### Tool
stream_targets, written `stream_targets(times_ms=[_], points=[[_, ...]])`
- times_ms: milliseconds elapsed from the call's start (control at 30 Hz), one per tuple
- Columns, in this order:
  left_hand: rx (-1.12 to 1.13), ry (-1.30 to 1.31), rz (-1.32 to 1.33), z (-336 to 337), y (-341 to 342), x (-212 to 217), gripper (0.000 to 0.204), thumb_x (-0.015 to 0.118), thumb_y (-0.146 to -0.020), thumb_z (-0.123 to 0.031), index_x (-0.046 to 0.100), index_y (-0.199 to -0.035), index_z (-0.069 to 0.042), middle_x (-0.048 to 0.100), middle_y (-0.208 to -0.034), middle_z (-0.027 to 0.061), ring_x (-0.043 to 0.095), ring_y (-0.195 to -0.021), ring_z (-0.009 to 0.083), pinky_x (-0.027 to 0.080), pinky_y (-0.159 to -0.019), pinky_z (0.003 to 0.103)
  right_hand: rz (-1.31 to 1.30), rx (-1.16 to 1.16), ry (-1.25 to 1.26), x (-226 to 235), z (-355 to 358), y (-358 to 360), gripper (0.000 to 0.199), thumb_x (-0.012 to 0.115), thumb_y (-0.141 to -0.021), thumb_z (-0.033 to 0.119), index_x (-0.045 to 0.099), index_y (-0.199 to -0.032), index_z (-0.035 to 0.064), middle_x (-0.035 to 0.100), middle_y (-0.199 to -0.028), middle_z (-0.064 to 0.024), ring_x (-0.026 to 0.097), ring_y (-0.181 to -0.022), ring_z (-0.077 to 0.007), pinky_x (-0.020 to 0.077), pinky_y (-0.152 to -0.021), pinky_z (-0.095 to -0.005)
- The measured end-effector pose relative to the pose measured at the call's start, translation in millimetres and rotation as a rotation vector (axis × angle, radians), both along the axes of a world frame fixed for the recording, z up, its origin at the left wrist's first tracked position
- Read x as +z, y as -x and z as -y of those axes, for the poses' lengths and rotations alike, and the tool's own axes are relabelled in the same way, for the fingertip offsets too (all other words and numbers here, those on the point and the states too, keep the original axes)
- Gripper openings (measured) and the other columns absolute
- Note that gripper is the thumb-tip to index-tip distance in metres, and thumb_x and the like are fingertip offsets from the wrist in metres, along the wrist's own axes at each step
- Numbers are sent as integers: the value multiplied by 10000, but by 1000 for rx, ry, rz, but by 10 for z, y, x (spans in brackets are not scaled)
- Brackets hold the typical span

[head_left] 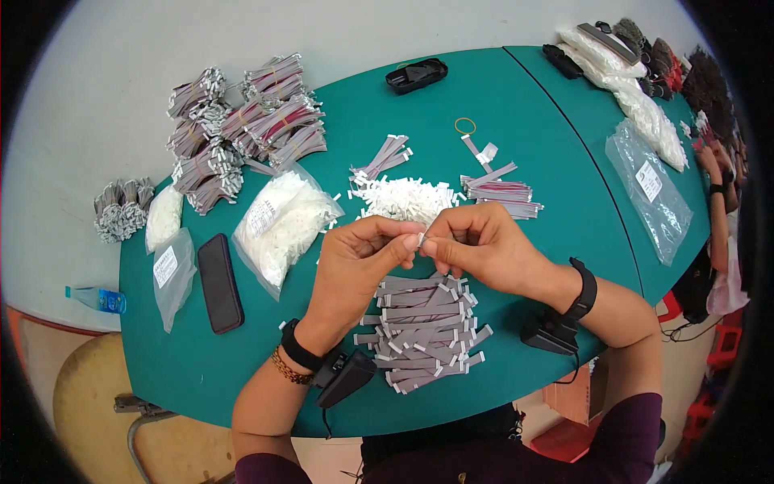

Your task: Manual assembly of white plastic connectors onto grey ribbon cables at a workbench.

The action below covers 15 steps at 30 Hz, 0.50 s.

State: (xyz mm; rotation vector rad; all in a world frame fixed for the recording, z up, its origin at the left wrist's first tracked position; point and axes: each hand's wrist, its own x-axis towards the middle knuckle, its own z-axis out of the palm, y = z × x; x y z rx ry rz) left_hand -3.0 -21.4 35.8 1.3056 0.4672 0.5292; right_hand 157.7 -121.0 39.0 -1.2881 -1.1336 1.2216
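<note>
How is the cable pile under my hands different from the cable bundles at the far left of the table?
The cable pile lies loose and flat, strips stacked criss-cross under the left hand and right hand; the cable bundles are tied into tight bunches. The pile sits at the table's near edge, the bundles at its far left. Both are grey flat cables with white ends.

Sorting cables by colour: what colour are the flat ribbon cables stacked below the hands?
Grey with white end connectors, on the ribbon cable pile, seen in the head view.
</note>
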Motion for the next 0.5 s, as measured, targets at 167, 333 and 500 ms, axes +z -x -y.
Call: stream_targets(times_ms=[167, 333, 500], points=[[1, -42, -34, -1, -3, -13, 166, 631, -819, -61, 623, -955, 34, 634, -839, 60, 555, -701, 93, 442, -656, 212, -16, -22, -5, -19, 4, 29, 167, 579, -867, 168, 597, -779, 28, 568, -620, 9, 483, -518, -23, 363, -450, -178], [3, -103, -9, 6, -11, -31, 184, 620, -831, -75, 613, -985, 25, 630, -839, 53, 552, -698, 91, 446, -656, 212, -20, -29, -26, -37, -2, 31, 184, 569, -868, 180, 585, -755, 35, 556, -604, 13, 463, -503, -16, 349, -438, -179], [-42, -160, -6, -36, -24, -40, 186, 530, -905, -181, 576, -938, -5, 563, -747, 11, 489, -642, 68, 405, -597, 201, -10, -24, -22, -22, -37, -13, 148, 571, -884, 151, 609, -815, 26, 560, -605, 8, 496, -523, -30, 372, -468, -173]])
